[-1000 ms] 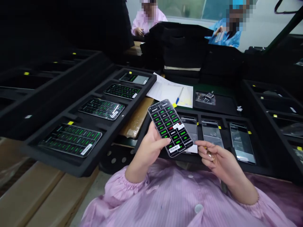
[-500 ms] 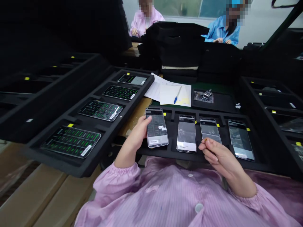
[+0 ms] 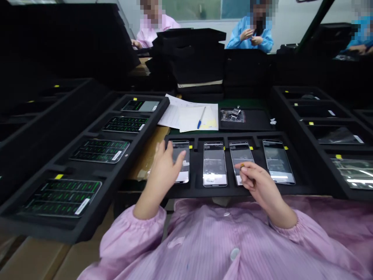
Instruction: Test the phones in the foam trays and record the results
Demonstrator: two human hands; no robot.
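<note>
Head view: left hand (image 3: 163,165), fingers spread, partly covers a grey-screened rectangular phone (image 3: 185,154); right hand (image 3: 260,181) pinches a tiny gold-brown piece (image 3: 242,166).

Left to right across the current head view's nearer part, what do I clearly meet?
Rectangular phone with green-gridded black screen, bare left hand, grey-screened rectangular phone, bare right hand, glossy rectangular panel.

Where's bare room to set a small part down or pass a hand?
Set-down: small black tray, between the plastic bag and the white bits. Hand: gap between left hand and right hand, above the second phone from left. Crowded: front tray, with four phones and both hands over it; left tray, with four more phones; papers, with a pen on top.
</note>
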